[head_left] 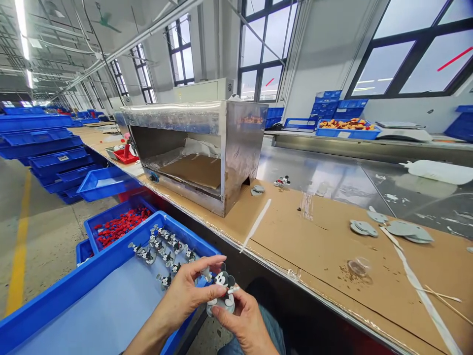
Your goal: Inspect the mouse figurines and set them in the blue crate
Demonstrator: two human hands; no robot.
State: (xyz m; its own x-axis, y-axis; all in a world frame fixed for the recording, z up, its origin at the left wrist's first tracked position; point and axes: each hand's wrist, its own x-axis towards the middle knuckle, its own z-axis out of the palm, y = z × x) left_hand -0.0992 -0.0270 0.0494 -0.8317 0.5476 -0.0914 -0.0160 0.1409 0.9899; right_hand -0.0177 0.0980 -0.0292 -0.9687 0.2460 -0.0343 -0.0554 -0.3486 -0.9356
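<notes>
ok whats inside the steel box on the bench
Inside the steel box lies a brown cardboard sheet, with crumpled white plastic behind it. The right wall hides the far right corner.

Factory hall: tall dark-framed windows (pixel 264 47), concrete floor (pixel 44 236), ceiling strip lights (pixel 22 29).

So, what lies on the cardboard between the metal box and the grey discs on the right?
In the head view, between the metal box and the grey discs lie a white stick, two small grey pieces and one figurine.
</notes>
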